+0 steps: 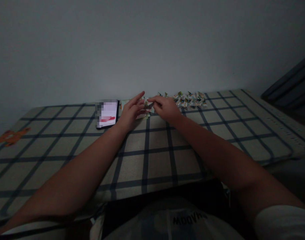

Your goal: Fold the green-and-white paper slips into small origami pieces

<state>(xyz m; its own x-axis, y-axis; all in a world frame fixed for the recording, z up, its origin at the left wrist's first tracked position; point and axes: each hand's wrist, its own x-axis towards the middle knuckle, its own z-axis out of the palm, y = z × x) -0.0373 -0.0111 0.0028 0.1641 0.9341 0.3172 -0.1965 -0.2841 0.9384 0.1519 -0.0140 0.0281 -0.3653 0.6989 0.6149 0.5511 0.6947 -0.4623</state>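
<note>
Between my two hands is a small piece of folded printed paper. My right hand pinches its right side between thumb and index finger. My left hand has its index finger raised and stretched out, while its lower fingers and thumb close on the paper's left side. A flat stack of printed paper sheets lies beneath and beside my left hand, partly hidden by it. To the right of my right hand sit several folded paper pieces, clustered with their points sticking up.
A lit phone or tablet lies left of the paper sheets. The checked cloth covers the table, which meets a plain wall at the back. An orange figure-shaped item is at the far left. A dark slatted object stands at the right.
</note>
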